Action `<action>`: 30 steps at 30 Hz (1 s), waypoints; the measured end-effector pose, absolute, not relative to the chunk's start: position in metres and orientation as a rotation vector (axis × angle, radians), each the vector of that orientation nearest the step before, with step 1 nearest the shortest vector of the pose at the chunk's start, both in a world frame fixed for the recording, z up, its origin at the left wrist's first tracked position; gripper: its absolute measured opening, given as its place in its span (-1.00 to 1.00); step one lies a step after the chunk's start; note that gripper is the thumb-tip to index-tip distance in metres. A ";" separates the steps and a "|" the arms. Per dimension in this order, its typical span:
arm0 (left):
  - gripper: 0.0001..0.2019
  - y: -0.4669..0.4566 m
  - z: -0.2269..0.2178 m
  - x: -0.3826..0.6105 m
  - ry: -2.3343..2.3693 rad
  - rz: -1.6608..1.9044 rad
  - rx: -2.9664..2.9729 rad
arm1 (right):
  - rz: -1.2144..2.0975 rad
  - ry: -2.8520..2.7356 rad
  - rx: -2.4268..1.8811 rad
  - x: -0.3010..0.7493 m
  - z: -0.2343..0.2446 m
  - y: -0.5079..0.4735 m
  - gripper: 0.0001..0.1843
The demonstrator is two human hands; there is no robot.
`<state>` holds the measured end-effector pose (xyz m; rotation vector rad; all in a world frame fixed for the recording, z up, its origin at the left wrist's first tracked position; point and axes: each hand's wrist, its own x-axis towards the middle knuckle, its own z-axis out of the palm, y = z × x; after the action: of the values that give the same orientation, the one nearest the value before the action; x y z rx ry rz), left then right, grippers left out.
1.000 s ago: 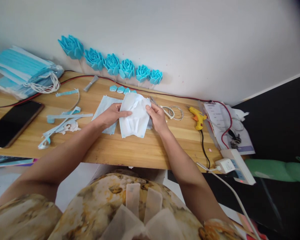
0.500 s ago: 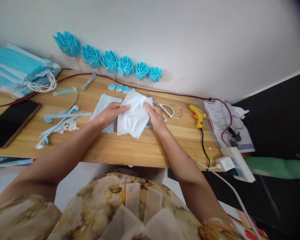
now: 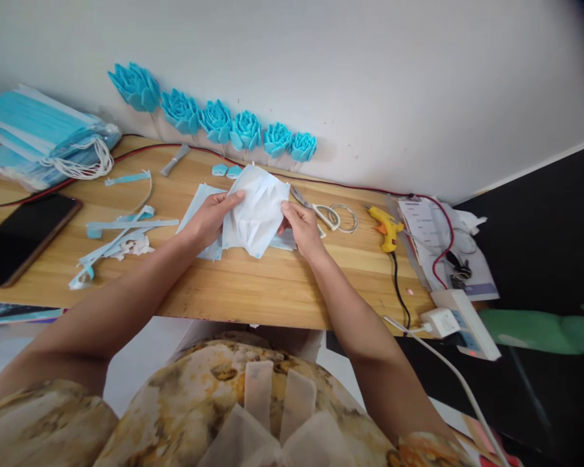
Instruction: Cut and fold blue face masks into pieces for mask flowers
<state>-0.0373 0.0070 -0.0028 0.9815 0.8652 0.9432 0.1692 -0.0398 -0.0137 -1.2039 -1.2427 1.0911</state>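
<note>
Between my hands I hold a pale, unfolded face mask sheet [image 3: 255, 211] with creases across it, raised over the table. My left hand [image 3: 213, 219] grips its left edge, thumb on top. On the right edge, my right hand [image 3: 299, 224] pinches it between thumb and fingers. Beneath my left hand lies another pale blue sheet [image 3: 197, 204], partly covered. Small folded blue petals [image 3: 219, 170] sit just behind the held sheet, which hides some of them. White-handled scissors [image 3: 325, 214] lie right of my right hand, beside a ring of wire [image 3: 346, 218].
Several blue flowers [image 3: 246, 130] stand along the wall. A stack of masks [image 3: 41, 130], a phone [image 3: 26, 237] and cut strips [image 3: 126, 226] are at left. At right are a yellow glue gun [image 3: 386, 228], its black cord, papers [image 3: 418, 220] and a power strip [image 3: 467, 324].
Both hands have shifted slightly left and away from me with the sheet, which now covers more of the small petals. The right fingers have moved a little along its edge.
</note>
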 end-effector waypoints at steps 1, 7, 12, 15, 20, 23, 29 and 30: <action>-0.50 0.006 -0.002 -0.037 0.854 0.933 0.987 | 1.080 -1.241 -1.207 0.169 -0.013 -0.040 -0.40; -0.53 0.000 0.004 -0.034 0.799 0.818 1.058 | 1.080 -1.252 -1.209 0.164 -0.013 -0.043 -0.39; -0.58 -0.003 0.004 -0.032 0.821 0.762 1.044 | 1.148 -1.158 -1.153 0.159 -0.013 -0.045 -0.40; -0.58 -0.003 0.005 -0.032 0.816 0.775 0.990 | 1.155 -1.133 -1.173 0.157 -0.011 -0.044 -0.37; -0.56 -0.002 0.007 -0.033 0.839 0.794 0.969 | 1.188 -1.159 -1.177 0.156 -0.012 -0.045 -0.34; -0.57 -0.003 0.007 -0.034 0.840 0.778 1.000 | 1.188 -1.247 -1.182 0.157 -0.011 -0.046 -0.38; -0.59 -0.005 0.007 -0.031 0.808 0.847 1.036 | 1.013 -1.281 -1.235 0.160 -0.010 -0.046 -0.40; -0.60 -0.005 0.008 -0.031 0.809 0.851 1.036 | 1.019 -1.275 -1.235 0.160 -0.010 -0.046 -0.39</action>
<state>-0.0309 -0.0052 0.0075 1.0363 0.8090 0.8510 0.1602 -0.0459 -0.0099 -1.2355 -1.2750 1.0194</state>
